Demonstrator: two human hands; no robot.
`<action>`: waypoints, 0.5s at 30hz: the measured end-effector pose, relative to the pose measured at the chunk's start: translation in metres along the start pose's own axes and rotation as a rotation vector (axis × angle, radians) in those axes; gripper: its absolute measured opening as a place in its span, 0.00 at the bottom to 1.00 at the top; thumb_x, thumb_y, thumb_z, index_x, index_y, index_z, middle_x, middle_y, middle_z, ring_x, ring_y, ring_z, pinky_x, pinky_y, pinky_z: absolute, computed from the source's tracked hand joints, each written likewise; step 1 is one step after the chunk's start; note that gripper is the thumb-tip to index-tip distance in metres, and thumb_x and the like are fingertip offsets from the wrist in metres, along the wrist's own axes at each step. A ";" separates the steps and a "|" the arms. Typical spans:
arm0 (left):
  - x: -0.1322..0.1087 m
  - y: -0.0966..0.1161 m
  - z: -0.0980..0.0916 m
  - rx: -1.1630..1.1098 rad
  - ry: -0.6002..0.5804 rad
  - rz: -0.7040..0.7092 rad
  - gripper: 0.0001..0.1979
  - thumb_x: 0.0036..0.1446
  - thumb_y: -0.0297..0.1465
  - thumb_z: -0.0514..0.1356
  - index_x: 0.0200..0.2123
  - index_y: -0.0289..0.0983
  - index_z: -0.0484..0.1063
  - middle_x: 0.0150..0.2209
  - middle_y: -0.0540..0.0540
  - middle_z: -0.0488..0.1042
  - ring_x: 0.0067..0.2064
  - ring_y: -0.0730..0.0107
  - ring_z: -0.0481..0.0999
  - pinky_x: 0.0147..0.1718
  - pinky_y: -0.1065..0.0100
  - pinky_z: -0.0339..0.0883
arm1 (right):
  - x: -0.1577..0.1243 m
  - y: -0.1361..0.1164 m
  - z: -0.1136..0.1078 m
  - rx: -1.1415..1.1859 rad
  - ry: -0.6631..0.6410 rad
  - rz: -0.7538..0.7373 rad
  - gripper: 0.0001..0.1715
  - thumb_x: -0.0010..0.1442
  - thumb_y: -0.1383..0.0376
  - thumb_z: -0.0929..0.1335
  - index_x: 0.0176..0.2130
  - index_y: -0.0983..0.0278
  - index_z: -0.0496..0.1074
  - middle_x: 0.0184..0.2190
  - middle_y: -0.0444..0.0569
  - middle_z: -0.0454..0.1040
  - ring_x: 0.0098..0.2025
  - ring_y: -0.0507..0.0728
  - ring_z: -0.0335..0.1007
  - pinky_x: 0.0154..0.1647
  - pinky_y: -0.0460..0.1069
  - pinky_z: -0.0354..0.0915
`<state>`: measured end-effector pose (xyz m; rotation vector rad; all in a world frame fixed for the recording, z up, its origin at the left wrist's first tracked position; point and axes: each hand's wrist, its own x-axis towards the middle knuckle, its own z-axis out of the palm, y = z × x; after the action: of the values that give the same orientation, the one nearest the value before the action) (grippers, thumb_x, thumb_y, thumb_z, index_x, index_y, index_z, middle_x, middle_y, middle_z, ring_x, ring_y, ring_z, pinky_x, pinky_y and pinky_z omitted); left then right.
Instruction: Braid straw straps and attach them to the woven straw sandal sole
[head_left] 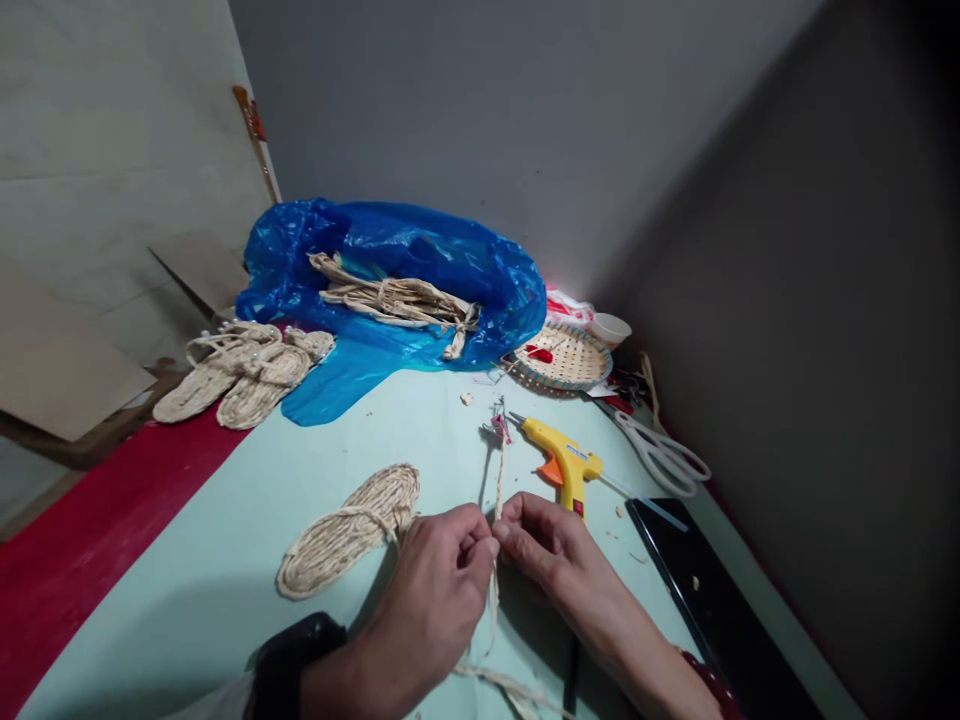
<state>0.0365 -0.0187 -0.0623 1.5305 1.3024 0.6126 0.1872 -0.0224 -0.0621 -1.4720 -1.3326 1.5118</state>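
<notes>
Both hands meet over the pale green table, pinching a thin braided straw cord (500, 480). My left hand (442, 570) closes on its lower part, thumb against the fingers. From the other side my right hand (551, 545) grips the same cord between thumb and fingertips. The cord's far end reaches a small pinkish tie with metal wire (500, 428), and loose strands hang below the fingers. A woven straw sole (349, 530) with a strap across it lies left of my left hand. Just beyond my right hand rests a yellow glue gun (566, 460).
A blue plastic bag (405, 230) holding a bundle of dried straw (397, 298) lies at the back. Finished straw sandals (251, 375) sit at the left. On the right are a shallow woven basket (566, 358), a white cup (610, 328), scissors (660, 450) and a black flat device (712, 600).
</notes>
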 end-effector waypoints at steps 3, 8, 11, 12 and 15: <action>-0.004 0.004 0.001 0.051 -0.010 0.011 0.13 0.60 0.34 0.50 0.23 0.41 0.59 0.21 0.54 0.59 0.26 0.69 0.60 0.26 0.67 0.50 | 0.000 0.000 -0.003 -0.006 -0.004 -0.007 0.25 0.56 0.45 0.70 0.30 0.63 0.63 0.21 0.38 0.55 0.22 0.48 0.46 0.20 0.45 0.43; -0.016 0.010 -0.019 0.334 -0.038 0.161 0.12 0.64 0.37 0.52 0.34 0.41 0.72 0.34 0.48 0.74 0.35 0.64 0.72 0.36 0.65 0.60 | -0.005 -0.002 -0.009 -0.259 0.037 -0.111 0.17 0.64 0.54 0.64 0.31 0.64 0.64 0.23 0.41 0.61 0.26 0.51 0.53 0.26 0.47 0.50; -0.021 0.001 -0.056 0.382 0.224 0.338 0.10 0.63 0.39 0.55 0.38 0.43 0.74 0.39 0.48 0.77 0.44 0.62 0.75 0.43 0.68 0.64 | -0.012 -0.006 -0.009 -0.519 0.080 -0.176 0.15 0.68 0.59 0.60 0.31 0.63 0.64 0.24 0.43 0.64 0.26 0.52 0.56 0.29 0.48 0.52; -0.022 -0.004 -0.071 0.399 0.257 0.351 0.09 0.62 0.40 0.57 0.38 0.44 0.75 0.40 0.49 0.77 0.44 0.63 0.76 0.42 0.70 0.65 | -0.014 -0.007 -0.009 -0.573 0.083 -0.193 0.15 0.68 0.60 0.59 0.31 0.63 0.64 0.25 0.44 0.65 0.26 0.53 0.56 0.29 0.48 0.52; -0.024 -0.023 -0.107 0.535 0.196 0.279 0.09 0.61 0.41 0.59 0.40 0.47 0.75 0.41 0.52 0.79 0.42 0.67 0.78 0.37 0.75 0.67 | -0.017 -0.010 -0.007 -0.637 0.085 -0.203 0.16 0.70 0.61 0.57 0.31 0.62 0.62 0.27 0.45 0.68 0.27 0.53 0.58 0.29 0.49 0.54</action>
<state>-0.0721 -0.0041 -0.0377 2.1602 1.4906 0.6307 0.1953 -0.0341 -0.0460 -1.6767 -1.9534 0.9179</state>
